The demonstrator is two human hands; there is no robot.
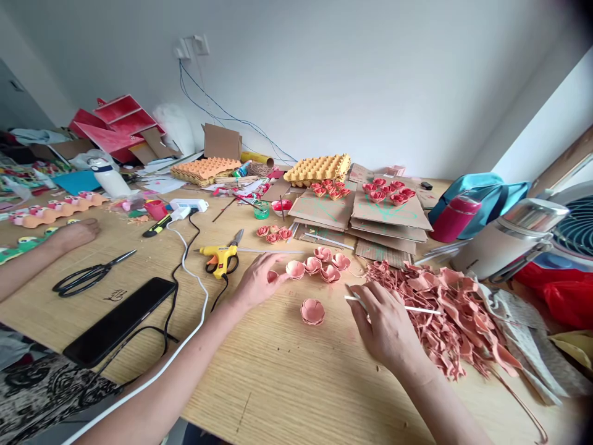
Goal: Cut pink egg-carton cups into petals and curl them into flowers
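Observation:
My left hand (260,279) reaches to the row of pink flower cups, its thumb and fingers around a small pink flower cup (272,277). Just right of it sits another pink cup (295,269), with several more petalled cups (323,262) grouped beyond. One pink flower cup (312,312) stands alone on the table between my hands, its hollow facing up. My right hand (382,318) is closed on a thin white stick (422,309) that runs out past both sides of the hand. A slim grey tip also shows at its fingers; its kind is unclear.
Pink scraps (456,315) are heaped at the right. Cardboard sheets (389,213) bear red flowers (389,190). A yellow glue gun (221,258), black scissors (92,273), a black phone (120,320) and cables lie left. Another person's hand (78,237) rests at far left.

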